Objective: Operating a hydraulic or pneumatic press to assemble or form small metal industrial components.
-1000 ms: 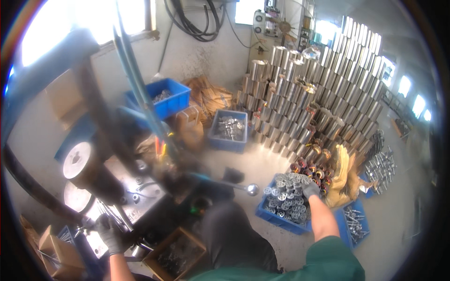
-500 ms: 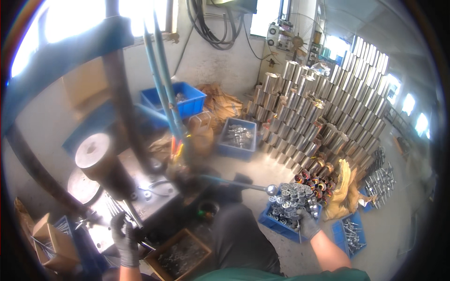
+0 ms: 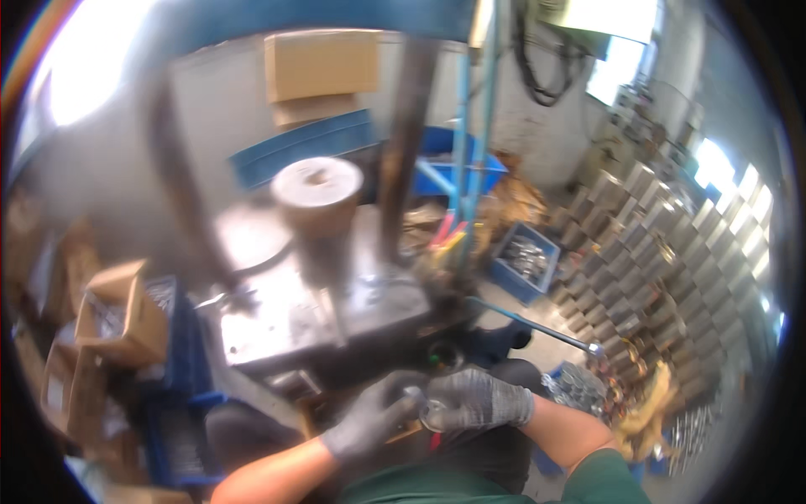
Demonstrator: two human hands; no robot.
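Both of my hands wear grey gloves and meet in front of my lap. My right hand (image 3: 474, 401) is closed around a small round silvery metal part (image 3: 433, 415), partly hidden by the fingers. Against it my left hand (image 3: 374, 416) has its fingers drawn together on something pale and small, too blurred to name. A bit of red shows just under the right fingers. Beyond the hands stands a press with a bright metal bed (image 3: 277, 328) and a thick round ram or block (image 3: 317, 189).
A lever with a ball end (image 3: 594, 348) juts out right of the press. Blue crates of metal parts (image 3: 579, 388) stand at right, near stacked metal cylinders (image 3: 646, 252). Open cardboard boxes (image 3: 126, 315) are at left. A blue bin (image 3: 525, 262) sits farther back.
My right hand has left the blue crate of metal parts and come to my lap. My left hand has moved from the press bed to meet it. The view has turned left.
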